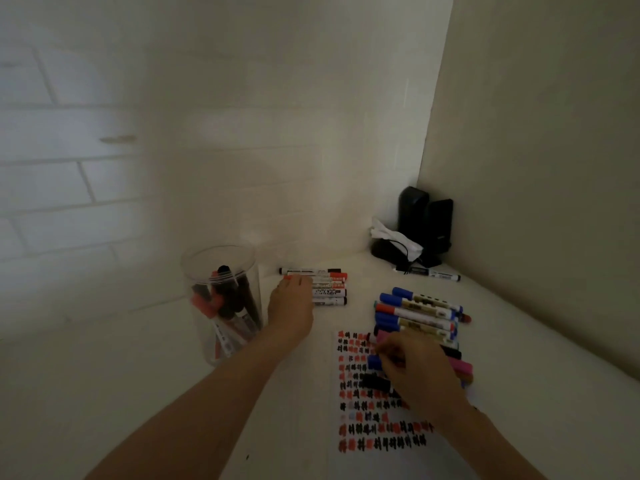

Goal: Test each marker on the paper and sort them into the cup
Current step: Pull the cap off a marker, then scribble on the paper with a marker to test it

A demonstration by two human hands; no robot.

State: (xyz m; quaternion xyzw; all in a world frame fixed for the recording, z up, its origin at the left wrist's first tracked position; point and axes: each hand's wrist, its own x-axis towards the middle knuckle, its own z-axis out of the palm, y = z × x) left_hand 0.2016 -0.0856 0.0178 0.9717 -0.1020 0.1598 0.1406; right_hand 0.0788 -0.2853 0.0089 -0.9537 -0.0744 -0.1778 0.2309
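Hands are working two marker piles: left hand [291, 306] is touching, fingers relaxed, the row [329, 287] beside the cup [221, 306], right hand [419, 372] is pinching a marker [375, 382] over the paper [363, 441] for testing.

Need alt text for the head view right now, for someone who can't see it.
A person's left hand touches a row of markers beside a clear cup already holding markers, while the right hand grips markers in a pile at the top of a paper covered in red and black test scribbles.
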